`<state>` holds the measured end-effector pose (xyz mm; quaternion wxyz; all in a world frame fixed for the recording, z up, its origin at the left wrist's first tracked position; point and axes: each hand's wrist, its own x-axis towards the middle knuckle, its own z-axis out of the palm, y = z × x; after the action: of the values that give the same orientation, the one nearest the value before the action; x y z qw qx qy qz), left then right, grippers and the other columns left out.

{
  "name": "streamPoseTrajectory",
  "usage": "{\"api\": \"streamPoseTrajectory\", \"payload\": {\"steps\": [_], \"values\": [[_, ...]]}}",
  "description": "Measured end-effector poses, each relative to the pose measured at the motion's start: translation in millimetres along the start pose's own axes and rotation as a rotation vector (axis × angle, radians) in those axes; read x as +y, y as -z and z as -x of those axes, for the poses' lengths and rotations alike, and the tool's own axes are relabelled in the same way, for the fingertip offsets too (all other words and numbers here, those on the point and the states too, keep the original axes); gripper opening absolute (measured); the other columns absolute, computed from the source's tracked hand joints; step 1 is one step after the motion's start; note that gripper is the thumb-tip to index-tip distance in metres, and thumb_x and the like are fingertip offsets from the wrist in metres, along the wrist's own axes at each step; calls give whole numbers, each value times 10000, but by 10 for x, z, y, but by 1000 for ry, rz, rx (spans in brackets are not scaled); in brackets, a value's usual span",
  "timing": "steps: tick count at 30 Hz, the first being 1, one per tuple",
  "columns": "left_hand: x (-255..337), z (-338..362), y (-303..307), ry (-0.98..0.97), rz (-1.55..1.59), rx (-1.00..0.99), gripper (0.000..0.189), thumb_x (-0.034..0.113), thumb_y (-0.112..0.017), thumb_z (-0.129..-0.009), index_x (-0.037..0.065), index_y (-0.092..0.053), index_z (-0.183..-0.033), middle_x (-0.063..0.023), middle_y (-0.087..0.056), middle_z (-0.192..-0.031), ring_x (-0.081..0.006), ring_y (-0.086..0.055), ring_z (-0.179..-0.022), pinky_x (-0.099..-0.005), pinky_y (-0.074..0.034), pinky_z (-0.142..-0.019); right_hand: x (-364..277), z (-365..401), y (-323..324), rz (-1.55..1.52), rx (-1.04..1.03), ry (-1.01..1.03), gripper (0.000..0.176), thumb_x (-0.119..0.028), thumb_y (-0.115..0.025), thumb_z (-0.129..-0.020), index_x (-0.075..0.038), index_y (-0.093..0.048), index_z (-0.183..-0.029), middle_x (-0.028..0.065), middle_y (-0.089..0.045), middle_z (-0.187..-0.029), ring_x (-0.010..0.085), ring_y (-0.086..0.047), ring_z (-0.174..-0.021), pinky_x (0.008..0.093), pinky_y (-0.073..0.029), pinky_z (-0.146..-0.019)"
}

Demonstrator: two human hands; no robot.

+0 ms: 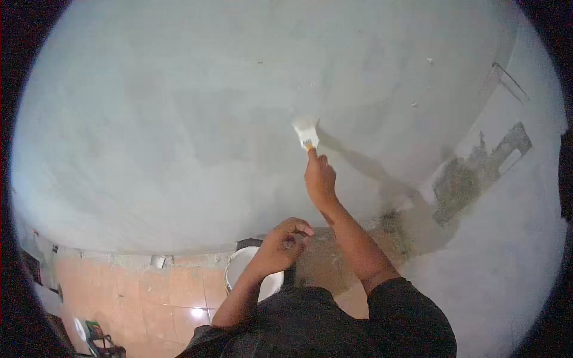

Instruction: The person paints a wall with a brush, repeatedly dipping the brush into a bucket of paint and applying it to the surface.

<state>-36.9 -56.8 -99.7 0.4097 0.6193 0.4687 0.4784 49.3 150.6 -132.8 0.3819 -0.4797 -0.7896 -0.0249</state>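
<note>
My right hand (321, 176) is closed round the handle of a paintbrush (307, 131), whose pale bristles point up against the grey-white wall (227, 119). A shadow of the brush and arm falls on the wall to the right. Lower down, my left hand (286, 243) hangs in front of my body with its fingers curled; whether anything is between them is too small to tell. Partly behind that hand and forearm stands a round white bucket (239, 268) on the floor.
Orange tiled floor (155, 295) runs along the wall's foot at lower left. Rough dark patches (459, 182) mark the side wall at right, below a rectangular outline. Several items, one green (94, 329), stand at the bottom left.
</note>
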Motion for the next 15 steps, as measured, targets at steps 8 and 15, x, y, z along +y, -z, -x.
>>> {"api": "streamPoseTrajectory", "payload": {"steps": [8, 15], "values": [[59, 64, 142, -10, 48, -51, 221, -40, -544, -847, 63, -583, -1039, -75, -579, -1123, -196, -571, -1045, -330, -478, -860, 304, 50, -42, -77, -363, -190, 167, -52, -604, -789, -1, -661, -937, 215, -654, -856, 385, -639, -823, 475, -512, -749], [126, 30, 229, -41, -6, -55, 235, -43, -542, -841, 70, -581, -1044, -70, -583, -1120, -195, -572, -1046, -334, -475, -851, -357, -1346, 1126, 14, -147, -190, 143, -116, -653, -741, -63, -680, -870, 136, -667, -885, 315, -653, -849, 403, -504, -788]]}}
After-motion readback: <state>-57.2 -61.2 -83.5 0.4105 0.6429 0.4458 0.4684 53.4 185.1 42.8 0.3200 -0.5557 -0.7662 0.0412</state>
